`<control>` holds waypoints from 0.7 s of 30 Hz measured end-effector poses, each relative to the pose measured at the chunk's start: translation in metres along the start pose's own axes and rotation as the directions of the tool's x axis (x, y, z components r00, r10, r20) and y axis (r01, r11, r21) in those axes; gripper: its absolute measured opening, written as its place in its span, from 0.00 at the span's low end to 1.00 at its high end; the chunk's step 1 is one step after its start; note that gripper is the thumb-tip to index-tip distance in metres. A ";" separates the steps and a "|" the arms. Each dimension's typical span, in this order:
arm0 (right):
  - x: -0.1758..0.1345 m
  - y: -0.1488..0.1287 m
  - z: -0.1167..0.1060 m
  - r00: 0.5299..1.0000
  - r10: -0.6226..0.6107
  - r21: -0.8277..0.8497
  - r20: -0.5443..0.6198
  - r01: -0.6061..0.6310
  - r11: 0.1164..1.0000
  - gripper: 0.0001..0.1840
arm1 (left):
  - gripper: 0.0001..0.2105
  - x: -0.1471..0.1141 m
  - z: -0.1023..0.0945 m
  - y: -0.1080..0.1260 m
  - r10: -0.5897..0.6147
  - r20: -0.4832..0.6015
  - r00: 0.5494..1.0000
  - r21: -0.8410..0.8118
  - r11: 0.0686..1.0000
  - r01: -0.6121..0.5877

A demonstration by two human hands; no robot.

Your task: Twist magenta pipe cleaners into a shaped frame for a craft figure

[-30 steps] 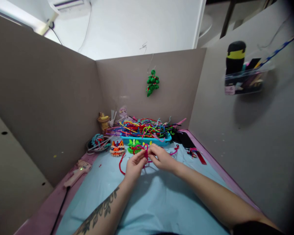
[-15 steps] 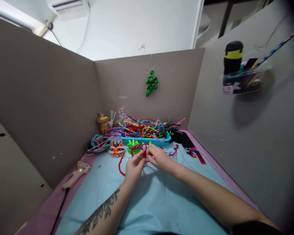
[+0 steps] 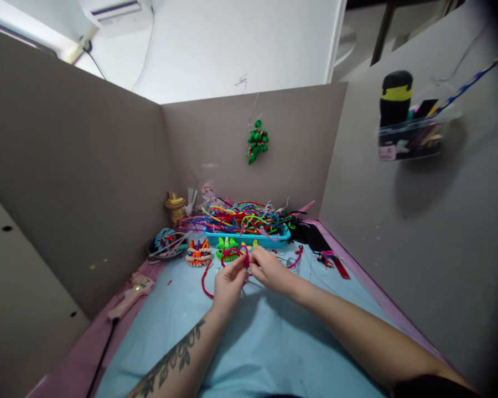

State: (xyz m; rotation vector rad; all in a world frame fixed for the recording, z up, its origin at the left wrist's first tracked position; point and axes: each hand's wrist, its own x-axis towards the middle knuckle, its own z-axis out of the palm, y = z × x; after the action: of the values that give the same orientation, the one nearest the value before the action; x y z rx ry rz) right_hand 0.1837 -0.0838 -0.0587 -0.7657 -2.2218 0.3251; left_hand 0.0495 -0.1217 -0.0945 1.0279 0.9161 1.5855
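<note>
A magenta and red pipe cleaner (image 3: 246, 255) is bent into loops between my two hands, above the middle of the blue-covered table. My left hand (image 3: 229, 282) pinches it from the left with thumb and forefinger. From the right, my right hand (image 3: 269, 269) has its fingers closed on the same pipe cleaner, though its fingertips are partly hidden. A loose red end (image 3: 204, 282) curves down to the left of my left hand. Just behind the hands stand a green pipe-cleaner figure (image 3: 226, 250) and an orange and cream one (image 3: 198, 253).
A blue tray (image 3: 269, 241) heaped with coloured pipe cleaners stands at the back. A dark bowl (image 3: 151, 250) sits left of it, and a pink glue gun (image 3: 130, 298) lies at the left edge. Scissors (image 3: 289, 261) and a red strip (image 3: 341, 268) lie to the right. Grey partitions surround the table.
The whole view has shifted very slightly. Both hands keep their hold on the pipe cleaner, in nearly the same position.
</note>
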 end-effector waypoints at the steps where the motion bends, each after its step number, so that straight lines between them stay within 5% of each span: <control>1: 0.000 0.000 0.000 1.000 0.003 0.000 0.000 -0.003 1.000 0.08 | 0.19 0.000 0.000 0.001 0.001 0.001 1.000 0.003 1.000 -0.001; 10: 0.000 0.004 0.002 0.999 -0.031 -0.007 -0.009 0.031 1.000 0.07 | 0.19 -0.001 0.000 0.001 0.034 0.011 0.999 -0.003 0.999 -0.034; 21: -0.004 0.007 0.001 0.992 -0.123 -0.033 0.033 0.124 0.992 0.07 | 0.20 0.004 -0.003 0.001 0.023 -0.109 0.994 0.050 0.999 -0.018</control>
State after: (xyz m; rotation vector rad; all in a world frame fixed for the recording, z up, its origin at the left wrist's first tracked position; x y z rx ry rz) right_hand 0.1882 -0.0807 -0.0648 -0.6412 -2.2974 0.2394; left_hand 0.0457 -0.1178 -0.0935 0.9942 1.0260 1.6575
